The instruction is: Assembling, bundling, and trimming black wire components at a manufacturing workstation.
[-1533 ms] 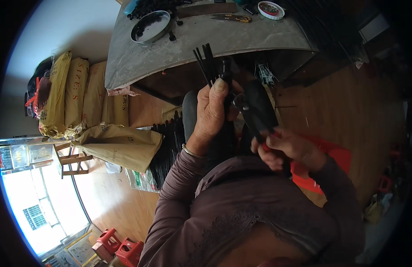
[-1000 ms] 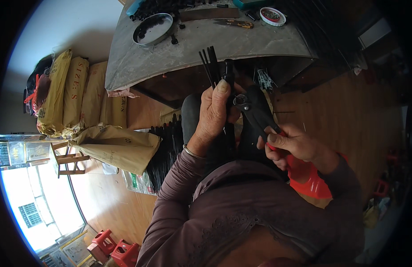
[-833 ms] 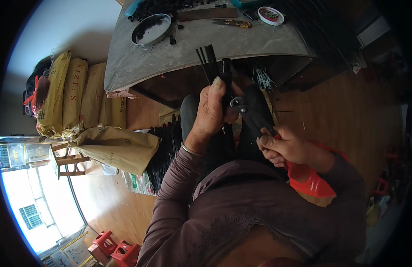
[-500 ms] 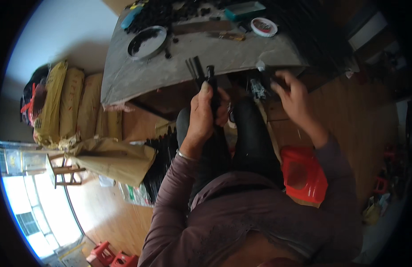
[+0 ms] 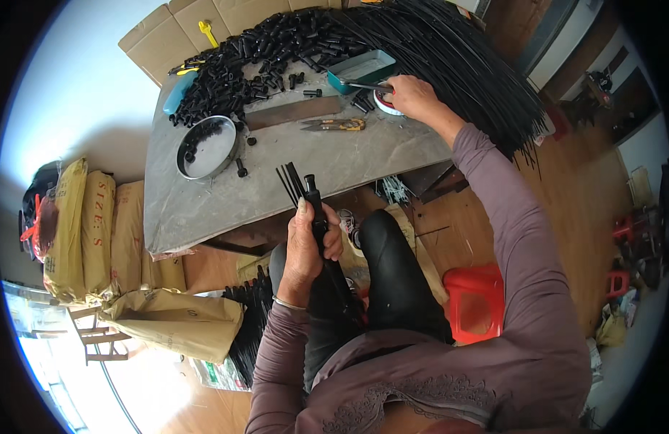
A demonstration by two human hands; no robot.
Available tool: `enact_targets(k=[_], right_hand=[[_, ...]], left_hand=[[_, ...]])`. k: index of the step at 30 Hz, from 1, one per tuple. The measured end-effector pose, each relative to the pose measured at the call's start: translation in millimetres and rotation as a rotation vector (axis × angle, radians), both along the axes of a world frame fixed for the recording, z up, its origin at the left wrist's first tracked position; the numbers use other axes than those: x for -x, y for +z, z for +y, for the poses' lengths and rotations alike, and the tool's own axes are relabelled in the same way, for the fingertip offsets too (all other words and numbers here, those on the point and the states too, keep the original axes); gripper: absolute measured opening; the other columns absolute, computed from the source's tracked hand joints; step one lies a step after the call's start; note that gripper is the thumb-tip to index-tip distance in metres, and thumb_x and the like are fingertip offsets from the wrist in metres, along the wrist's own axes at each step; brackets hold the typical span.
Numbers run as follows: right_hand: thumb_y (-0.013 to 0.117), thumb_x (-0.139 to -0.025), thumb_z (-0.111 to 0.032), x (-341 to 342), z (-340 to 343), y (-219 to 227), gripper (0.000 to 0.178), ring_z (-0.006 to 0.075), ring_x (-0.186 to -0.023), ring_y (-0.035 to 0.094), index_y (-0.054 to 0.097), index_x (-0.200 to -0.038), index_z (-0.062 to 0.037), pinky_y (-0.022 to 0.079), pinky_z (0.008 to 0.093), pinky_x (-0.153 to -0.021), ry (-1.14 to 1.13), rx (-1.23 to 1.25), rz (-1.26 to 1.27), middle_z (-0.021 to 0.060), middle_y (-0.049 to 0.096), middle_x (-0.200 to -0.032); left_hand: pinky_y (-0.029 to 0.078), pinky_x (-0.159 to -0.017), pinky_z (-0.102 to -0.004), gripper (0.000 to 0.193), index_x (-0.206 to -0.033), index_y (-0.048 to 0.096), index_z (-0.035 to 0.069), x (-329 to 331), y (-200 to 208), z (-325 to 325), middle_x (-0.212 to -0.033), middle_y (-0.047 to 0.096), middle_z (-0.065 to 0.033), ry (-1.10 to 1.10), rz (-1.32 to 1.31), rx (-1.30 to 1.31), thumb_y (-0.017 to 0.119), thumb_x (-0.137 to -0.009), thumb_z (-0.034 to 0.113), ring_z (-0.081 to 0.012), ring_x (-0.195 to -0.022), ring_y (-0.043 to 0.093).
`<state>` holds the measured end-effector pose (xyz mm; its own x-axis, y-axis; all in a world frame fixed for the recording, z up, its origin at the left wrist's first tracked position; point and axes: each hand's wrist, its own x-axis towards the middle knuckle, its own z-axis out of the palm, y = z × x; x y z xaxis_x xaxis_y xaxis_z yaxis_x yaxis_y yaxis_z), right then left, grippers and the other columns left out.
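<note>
Above my lap my left hand [image 5: 310, 239] is closed around a bundle of thin black rods [image 5: 291, 181] and a thicker black tube-like piece with a capped top [image 5: 312, 189]. Their tips point up toward the table edge. My right hand [image 5: 414, 98] reaches over the table, its fingers closed on a slim dark tool with a grey end [image 5: 370, 86]; its exact kind is unclear. That hand is just above a small round white tub [image 5: 386, 108], which it partly covers. The tool's end hangs over the near rim of a teal tray [image 5: 381, 61].
On the grey table [image 5: 276, 163] lie a heap of black fittings [image 5: 255, 50], long black rods [image 5: 450, 58], a flat bar [image 5: 294, 112], yellow-handled snips [image 5: 334, 125] and a round metal dish [image 5: 208, 148]. A red stool [image 5: 464, 289] stands at right, brown sacks [image 5: 96, 231] at left.
My right hand has moved from beside the table's front edge up over the table to the white tub, with the tool in it. My left hand keeps its grip; the view has shifted.
</note>
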<state>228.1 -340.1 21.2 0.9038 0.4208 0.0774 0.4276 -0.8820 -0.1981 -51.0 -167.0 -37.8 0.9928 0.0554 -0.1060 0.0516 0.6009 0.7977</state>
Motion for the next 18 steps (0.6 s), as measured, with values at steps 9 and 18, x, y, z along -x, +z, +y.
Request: enact_targets(k=[9, 18], right_hand=[[0.060, -0.085, -0.033, -31.7, -2.6, -19.2, 0.031, 0.0358, -0.094, 0.062, 0.066, -0.108, -0.0134, 0.050, 0.0459, -0.079, 0.102, 0.159, -0.189, 0.0153, 0.067, -0.099], [0.056, -0.088, -0.038, -40.3, -14.6, -22.8, 0.039, 0.0376, -0.098, 0.062, 0.063, -0.108, -0.0051, 0.048, 0.0473, -0.082, 0.024, -0.049, -0.301, 0.0185, 0.066, -0.102]], left_hand=[[0.031, -0.035, -0.0265, 0.057, -0.083, 0.050, 0.006, -19.9, -12.1, 2.6, -0.049, 0.033, 0.0003, -0.076, -0.029, 0.043, 0.033, -0.095, 0.059, -0.0111, -0.035, 0.031], [0.031, -0.037, -0.0246, 0.058, -0.083, 0.053, 0.001, -13.4, -4.9, 7.6, -0.052, 0.040, -0.0020, -0.045, -0.019, 0.091, 0.034, -0.098, 0.053, -0.0101, -0.038, 0.035]])
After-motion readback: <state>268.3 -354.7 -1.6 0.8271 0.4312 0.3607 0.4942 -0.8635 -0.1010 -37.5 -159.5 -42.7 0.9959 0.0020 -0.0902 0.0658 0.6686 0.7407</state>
